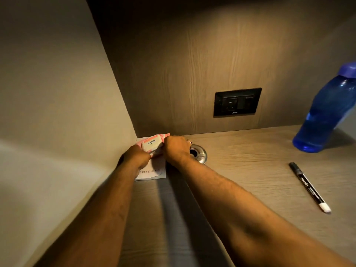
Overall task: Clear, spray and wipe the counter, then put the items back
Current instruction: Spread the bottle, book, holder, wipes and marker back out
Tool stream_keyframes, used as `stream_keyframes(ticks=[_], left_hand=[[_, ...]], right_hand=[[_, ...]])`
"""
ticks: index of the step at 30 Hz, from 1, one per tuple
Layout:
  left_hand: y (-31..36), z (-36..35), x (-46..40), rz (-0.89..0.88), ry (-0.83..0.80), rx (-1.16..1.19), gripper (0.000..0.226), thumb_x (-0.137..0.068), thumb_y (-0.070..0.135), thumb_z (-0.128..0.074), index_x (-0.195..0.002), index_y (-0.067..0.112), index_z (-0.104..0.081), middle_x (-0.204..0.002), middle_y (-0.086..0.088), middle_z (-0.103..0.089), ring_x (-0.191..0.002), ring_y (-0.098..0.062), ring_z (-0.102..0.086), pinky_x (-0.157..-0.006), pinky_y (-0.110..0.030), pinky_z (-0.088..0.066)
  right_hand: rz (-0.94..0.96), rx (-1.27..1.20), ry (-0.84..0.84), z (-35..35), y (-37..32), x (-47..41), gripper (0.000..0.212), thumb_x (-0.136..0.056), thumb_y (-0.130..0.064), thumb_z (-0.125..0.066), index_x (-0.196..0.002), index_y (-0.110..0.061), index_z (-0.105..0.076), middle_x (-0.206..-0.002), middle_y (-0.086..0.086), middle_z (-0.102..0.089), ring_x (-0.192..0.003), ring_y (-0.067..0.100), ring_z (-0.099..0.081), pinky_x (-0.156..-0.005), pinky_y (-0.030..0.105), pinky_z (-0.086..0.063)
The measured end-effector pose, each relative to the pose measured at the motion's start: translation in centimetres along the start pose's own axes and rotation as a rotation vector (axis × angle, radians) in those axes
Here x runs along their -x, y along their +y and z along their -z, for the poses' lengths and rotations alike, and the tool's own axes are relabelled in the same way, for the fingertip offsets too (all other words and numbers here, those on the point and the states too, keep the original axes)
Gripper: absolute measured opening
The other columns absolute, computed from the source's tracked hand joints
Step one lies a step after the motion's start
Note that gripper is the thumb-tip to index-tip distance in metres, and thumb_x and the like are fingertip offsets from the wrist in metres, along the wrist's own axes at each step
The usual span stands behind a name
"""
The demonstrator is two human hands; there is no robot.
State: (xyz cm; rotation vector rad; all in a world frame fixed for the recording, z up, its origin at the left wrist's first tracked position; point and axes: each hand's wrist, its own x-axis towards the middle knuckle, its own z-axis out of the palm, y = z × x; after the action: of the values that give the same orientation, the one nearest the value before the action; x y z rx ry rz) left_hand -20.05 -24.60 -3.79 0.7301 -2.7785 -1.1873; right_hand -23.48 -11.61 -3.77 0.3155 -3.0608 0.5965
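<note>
A pink and white pack of wet wipes [152,143] lies in the far left corner of the wooden counter [250,170], on top of a white printed card [152,173]. My left hand [135,158] grips the pack's near left end. My right hand [176,149] grips its right end. Both arms reach forward across the counter. A blue water bottle [323,114] with a purple cap stands at the right. A black marker pen [309,186] with a white end lies on the counter near the bottle.
A round metal cable grommet [200,155] is set in the counter just right of my right hand. A black socket and switch plate [238,102] sits on the wooden back wall. A plain side wall [57,112] closes the left.
</note>
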Motion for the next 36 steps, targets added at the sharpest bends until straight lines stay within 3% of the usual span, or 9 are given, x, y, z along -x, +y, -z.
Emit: stream_keyframes(ticks=[4,12,16,19,22,26,29,32,36], left_hand=[[0.3,0.1,1.3,-0.001,0.045,0.227,0.03,-0.081,0.016,-0.071,-0.111,0.014,-0.07,-0.106,-0.009,-0.072,-0.081,-0.02,-0.062,-0.057,-0.022,-0.045],[9.5,-8.3,6.7,-0.333,0.013,0.248,0.021,-0.079,0.005,-0.067,-0.099,0.008,-0.075,-0.103,-0.013,-0.072,-0.094,-0.028,-0.065,-0.077,-0.029,-0.046],[11.9,-15.1,9.1,-0.328,-0.144,0.196,0.023,-0.084,-0.002,-0.058,-0.093,0.011,-0.075,-0.098,-0.008,-0.072,-0.086,-0.02,-0.062,-0.065,-0.021,-0.044],[11.7,-17.9,10.6,-0.279,-0.174,0.145,0.027,-0.085,0.002,-0.055,-0.094,0.018,-0.075,-0.099,-0.004,-0.072,-0.087,-0.02,-0.063,-0.075,-0.03,-0.05],[11.7,-18.6,11.2,-0.261,-0.134,0.112,0.026,-0.087,0.006,-0.054,-0.097,0.02,-0.073,-0.103,-0.004,-0.069,-0.091,-0.022,-0.064,-0.08,-0.041,-0.055],[11.5,-17.8,10.8,-0.367,-0.115,-0.065,0.025,-0.087,0.006,-0.056,-0.1,0.019,-0.072,-0.108,-0.006,-0.065,-0.094,-0.021,-0.061,-0.08,-0.032,-0.05],[10.8,-15.7,10.1,-0.393,-0.043,-0.066,0.028,-0.086,0.006,-0.061,-0.11,0.018,-0.068,-0.119,-0.005,-0.059,-0.105,-0.021,-0.056,-0.087,-0.024,-0.04],[8.3,-11.9,8.5,-0.326,0.127,-0.017,0.028,-0.087,0.013,-0.061,-0.113,0.022,-0.066,-0.124,-0.002,-0.059,-0.112,-0.022,-0.054,-0.093,-0.028,-0.038],[2.9,-5.6,6.2,-0.17,0.2,-0.162,0.036,-0.088,0.016,-0.059,-0.124,0.019,-0.061,-0.132,-0.009,-0.058,-0.119,-0.028,-0.053,-0.098,-0.036,-0.042]], right_hand=[[0.077,-0.184,0.17,1.0,0.9,2.0,0.025,-0.091,-0.014,-0.054,-0.11,-0.01,-0.071,-0.111,0.016,-0.067,-0.101,0.035,-0.061,-0.084,0.042,-0.052],[-0.211,-0.282,0.348,7.8,13.0,7.4,0.026,-0.095,-0.02,-0.055,-0.106,-0.004,-0.073,-0.105,0.019,-0.067,-0.098,0.034,-0.06,-0.078,0.036,-0.04],[-0.377,-0.278,0.297,8.9,19.2,10.0,0.026,-0.098,-0.023,-0.051,-0.105,-0.012,-0.074,-0.104,0.011,-0.07,-0.089,0.024,-0.064,-0.076,0.034,-0.051],[-0.455,-0.348,0.218,8.4,22.2,10.9,0.028,-0.1,-0.022,-0.046,-0.093,-0.02,-0.072,-0.094,0.001,-0.072,-0.063,0.004,-0.065,-0.05,0.014,-0.046],[-0.426,-0.315,0.149,7.9,23.8,10.8,0.029,-0.099,-0.016,-0.043,-0.093,-0.023,-0.071,-0.095,-0.001,-0.07,-0.076,0.009,-0.065,-0.07,0.025,-0.055],[-0.485,-0.247,0.118,8.1,23.3,11.0,0.021,-0.098,-0.022,-0.048,-0.107,-0.021,-0.066,-0.114,0.004,-0.064,-0.098,0.018,-0.058,-0.081,0.037,-0.054],[-0.454,-0.09,0.217,8.0,20.6,11.8,0.044,-0.091,-0.032,-0.058,-0.133,-0.023,-0.051,-0.134,0.003,-0.048,-0.119,0.023,-0.044,-0.085,0.04,-0.047],[-0.263,-0.222,0.221,6.9,15.0,12.1,0.037,-0.093,-0.03,-0.055,-0.127,-0.018,-0.058,-0.126,0.004,-0.056,-0.116,0.023,-0.049,-0.094,0.04,-0.047],[-0.141,-0.465,-0.047,4.1,7.1,11.8,0.029,-0.091,-0.03,-0.057,-0.111,-0.011,-0.066,-0.108,0.01,-0.068,-0.101,0.028,-0.064,-0.087,0.036,-0.052]])
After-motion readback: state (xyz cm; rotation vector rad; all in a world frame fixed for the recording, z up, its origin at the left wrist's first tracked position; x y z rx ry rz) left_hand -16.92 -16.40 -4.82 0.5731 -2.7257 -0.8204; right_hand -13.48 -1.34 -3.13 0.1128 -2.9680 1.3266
